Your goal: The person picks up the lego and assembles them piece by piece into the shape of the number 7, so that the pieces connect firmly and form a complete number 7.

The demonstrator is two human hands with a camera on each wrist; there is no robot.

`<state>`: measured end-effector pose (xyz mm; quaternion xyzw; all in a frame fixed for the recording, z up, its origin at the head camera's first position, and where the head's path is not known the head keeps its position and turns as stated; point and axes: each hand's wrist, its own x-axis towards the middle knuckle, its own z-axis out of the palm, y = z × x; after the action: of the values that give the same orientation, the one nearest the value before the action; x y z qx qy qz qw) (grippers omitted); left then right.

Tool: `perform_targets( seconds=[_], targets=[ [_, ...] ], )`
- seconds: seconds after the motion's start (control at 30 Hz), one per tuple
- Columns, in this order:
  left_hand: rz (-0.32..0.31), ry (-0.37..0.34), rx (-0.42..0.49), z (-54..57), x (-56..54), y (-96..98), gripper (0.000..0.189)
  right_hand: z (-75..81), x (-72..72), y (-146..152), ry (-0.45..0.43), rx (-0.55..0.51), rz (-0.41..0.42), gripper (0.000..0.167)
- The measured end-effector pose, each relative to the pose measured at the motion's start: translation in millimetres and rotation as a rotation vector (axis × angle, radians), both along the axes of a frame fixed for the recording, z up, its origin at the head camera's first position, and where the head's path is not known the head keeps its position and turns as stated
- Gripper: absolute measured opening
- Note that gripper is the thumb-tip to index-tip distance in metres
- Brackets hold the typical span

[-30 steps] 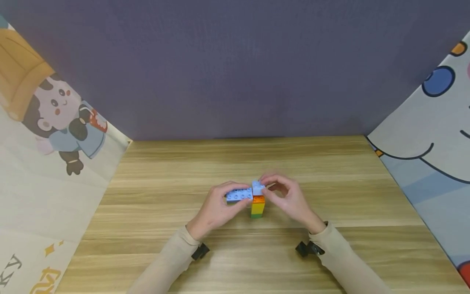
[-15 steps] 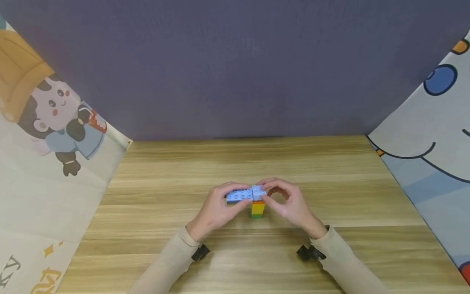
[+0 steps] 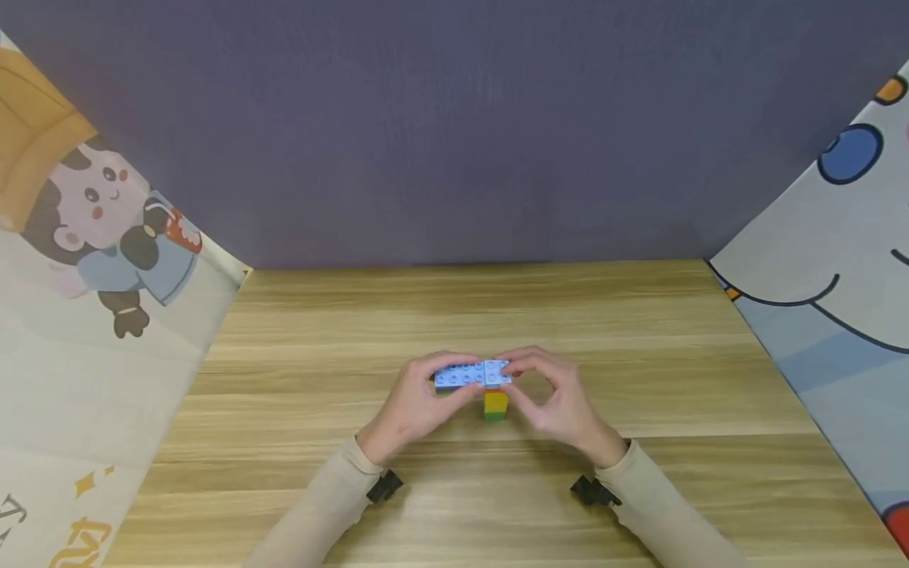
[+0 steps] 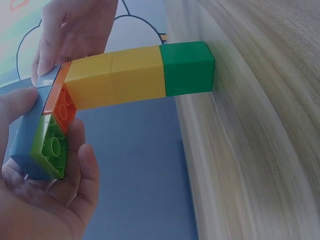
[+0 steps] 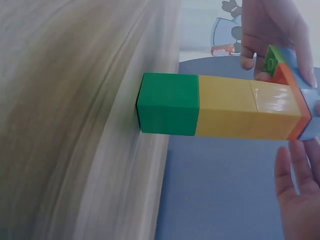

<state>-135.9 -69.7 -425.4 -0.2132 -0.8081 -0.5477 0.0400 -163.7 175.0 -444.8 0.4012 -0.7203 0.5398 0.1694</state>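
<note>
A stack of toy building bricks stands on the table. Its base is a green brick, with two yellow bricks above. On these lies a flat orange brick that juts out to the left, beside a lime-green one. My left hand grips the long blue brick on top, fingers at its far side and thumb at the near side. With thumb and fingertips, my right hand pinches a small light-blue brick, which sits end to end with the long one over the tower.
The wood-grain table extends around the stack. A dark purple-grey panel rises at its back edge. Cartoon-printed sheets flank it on the left and right. Black wrist mounts sit at both cuffs.
My right hand has brought the small light-blue brick toward me and down over the orange brick, level with the long blue brick. The left hand has kept its grip and barely moved.
</note>
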Motion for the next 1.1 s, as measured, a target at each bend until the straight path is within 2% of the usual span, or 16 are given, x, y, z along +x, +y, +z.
perform_targets(
  seconds=[0.07, 0.27, 0.57, 0.83, 0.97, 1.1],
  targets=[
    [0.0, -0.006, -0.001, 0.4, -0.3, -0.3, 0.033, -1.7, -0.6, -1, 0.036, 0.011, -0.009, 0.031],
    [0.007, -0.018, -0.018, 1.1, 0.2, 0.4, 0.034, -2.9, -1.3, 2, 0.071, 0.042, -0.018, 0.031],
    [0.022, 0.089, -0.093, 0.3, 1.1, 2.7, 0.035, -8.7, -1.4, 6, 0.074, 0.016, 0.006, 0.035],
    [0.004, 0.126, -0.131, -0.3, -0.2, -0.5, 0.039, -11.7, 0.7, 4, 0.056, -0.023, -0.004, 0.028],
    [0.021, 0.107, -0.159, 1.2, 0.7, -9.0, 0.042, -13.3, 3.1, 4, 0.046, -0.007, -0.035, 0.029],
    [0.053, 0.051, -0.149, 0.9, 3.6, -19.3, 0.043, -15.1, 5.2, 4, 0.039, 0.007, -0.061, 0.034]
  ],
)
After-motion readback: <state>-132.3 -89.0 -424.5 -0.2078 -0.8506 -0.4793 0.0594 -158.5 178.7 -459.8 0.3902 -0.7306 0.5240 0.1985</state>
